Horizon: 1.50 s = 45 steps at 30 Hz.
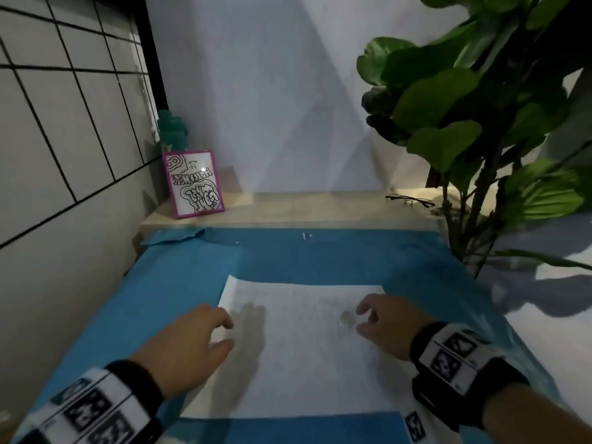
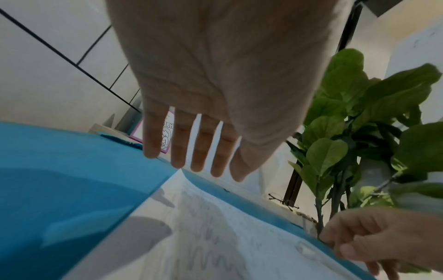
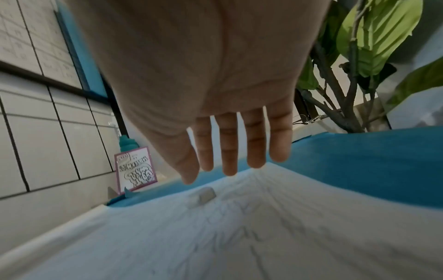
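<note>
A white sheet of paper [image 1: 298,357] with faint pencil scribbles lies flat on the blue table cover [image 1: 105,322]. On its right part rests a small pale block [image 1: 347,319], like an eraser, also seen in the right wrist view [image 3: 202,195]. My right hand [image 1: 360,320] hovers just right of the block, its fingers relaxed and spread [image 3: 215,170], holding nothing. Over the sheet's left edge hangs my left hand [image 1: 228,331], fingers straight and apart [image 2: 196,168], empty, casting a shadow on the paper [image 2: 191,227].
A wooden ledge [image 1: 304,206] runs along the back. On it stand a pink-framed drawing [image 1: 193,184] and a teal bottle [image 1: 171,129] at the left, and glasses [image 1: 410,199] lie at the right. A leafy plant [image 1: 464,123] overhangs the right side. A tiled wall [image 1: 64,123] borders the left.
</note>
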{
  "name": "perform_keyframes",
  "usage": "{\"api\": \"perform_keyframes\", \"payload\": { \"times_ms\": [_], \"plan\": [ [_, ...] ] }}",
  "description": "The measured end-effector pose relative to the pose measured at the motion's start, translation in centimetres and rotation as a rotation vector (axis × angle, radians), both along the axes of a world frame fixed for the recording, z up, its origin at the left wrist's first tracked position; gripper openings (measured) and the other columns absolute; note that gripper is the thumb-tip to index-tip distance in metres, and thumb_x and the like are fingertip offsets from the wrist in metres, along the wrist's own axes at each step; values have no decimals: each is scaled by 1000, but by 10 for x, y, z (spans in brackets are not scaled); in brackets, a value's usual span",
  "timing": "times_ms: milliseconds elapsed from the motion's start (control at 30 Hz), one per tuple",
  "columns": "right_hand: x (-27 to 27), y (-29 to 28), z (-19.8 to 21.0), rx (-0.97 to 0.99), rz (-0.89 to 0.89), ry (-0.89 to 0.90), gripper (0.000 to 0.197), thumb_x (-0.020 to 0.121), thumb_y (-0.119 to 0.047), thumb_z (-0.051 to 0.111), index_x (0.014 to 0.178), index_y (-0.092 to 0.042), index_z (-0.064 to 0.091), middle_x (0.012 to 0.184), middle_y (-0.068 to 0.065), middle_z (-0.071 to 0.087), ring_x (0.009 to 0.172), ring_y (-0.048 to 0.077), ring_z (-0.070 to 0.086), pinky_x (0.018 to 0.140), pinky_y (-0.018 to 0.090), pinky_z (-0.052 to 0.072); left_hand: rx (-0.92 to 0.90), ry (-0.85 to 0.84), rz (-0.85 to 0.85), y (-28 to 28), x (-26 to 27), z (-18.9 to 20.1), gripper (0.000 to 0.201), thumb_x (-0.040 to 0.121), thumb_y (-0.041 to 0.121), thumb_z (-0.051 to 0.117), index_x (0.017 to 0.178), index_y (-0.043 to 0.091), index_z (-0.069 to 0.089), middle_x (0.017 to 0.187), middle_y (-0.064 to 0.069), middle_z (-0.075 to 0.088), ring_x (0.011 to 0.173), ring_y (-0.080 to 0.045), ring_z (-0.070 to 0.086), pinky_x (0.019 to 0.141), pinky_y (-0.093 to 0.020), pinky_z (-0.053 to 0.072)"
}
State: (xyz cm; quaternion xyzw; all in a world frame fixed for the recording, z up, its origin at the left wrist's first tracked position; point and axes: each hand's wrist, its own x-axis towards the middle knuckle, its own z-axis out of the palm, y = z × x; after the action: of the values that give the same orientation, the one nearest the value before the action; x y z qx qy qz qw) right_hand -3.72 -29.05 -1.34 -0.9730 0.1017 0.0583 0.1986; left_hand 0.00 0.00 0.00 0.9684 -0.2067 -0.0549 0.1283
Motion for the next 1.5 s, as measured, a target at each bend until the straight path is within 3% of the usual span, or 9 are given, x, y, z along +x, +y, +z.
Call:
{"api": "perform_keyframes", "payload": {
  "times_ms": [500,600,700,767,967,1167,1267,1400,1500],
  "plan": [
    [43,24,-7,-133,117,212,44,91,-27,56,133,-18,44,139,4,38,129,18,39,102,24,33,364,210,-64,-23,48,1,55,90,41,57,138,20,37,134,-1,40,121,-19,45,97,-28,38],
    [45,23,-10,-134,124,232,34,88,-28,60,121,-19,51,131,2,44,121,17,43,96,22,35,386,249,-69,-16,58,-2,64,86,45,62,139,19,36,133,-1,39,121,-19,45,98,-27,38],
    [51,23,-3,-111,80,219,21,82,-35,68,89,-24,52,106,-2,51,98,14,50,79,22,39,413,291,-95,-11,66,-6,70,82,51,64,139,19,38,128,0,42,116,-19,47,100,-33,40],
    [59,30,4,-34,65,157,31,76,-33,74,75,-25,44,88,-5,51,84,13,50,68,23,39,442,294,-124,-8,69,-9,71,81,54,64,138,21,39,126,1,41,115,-20,48,98,-35,42],
    [104,98,9,243,180,-84,23,77,-20,75,96,-11,67,77,-7,49,78,12,48,53,6,31,510,229,-251,2,73,-12,61,80,66,54,122,23,49,119,4,39,110,-19,42,91,-35,39],
    [140,150,-15,336,150,-67,22,81,-24,72,98,-10,73,99,6,71,83,14,58,66,18,37,414,196,-309,12,77,-14,71,73,73,56,128,29,50,125,11,38,119,-15,37,94,-37,34],
    [149,155,-25,352,107,-49,20,78,-27,74,94,-15,74,97,5,72,90,17,63,66,18,37,420,191,-330,14,78,-15,70,72,74,56,125,29,52,123,12,39,116,-16,39,91,-36,32],
    [154,154,-33,338,138,-42,16,76,-28,75,85,-15,76,87,5,73,75,11,59,53,17,38,409,171,-333,15,77,-17,67,71,75,56,117,27,56,120,12,40,112,-16,43,89,-37,31],
    [157,151,-35,286,79,-121,28,78,-30,73,82,-2,72,88,15,71,82,25,64,63,29,41,388,172,-323,15,77,-18,69,70,76,55,120,28,55,118,12,42,110,-15,44,87,-37,31]
  ]
}}
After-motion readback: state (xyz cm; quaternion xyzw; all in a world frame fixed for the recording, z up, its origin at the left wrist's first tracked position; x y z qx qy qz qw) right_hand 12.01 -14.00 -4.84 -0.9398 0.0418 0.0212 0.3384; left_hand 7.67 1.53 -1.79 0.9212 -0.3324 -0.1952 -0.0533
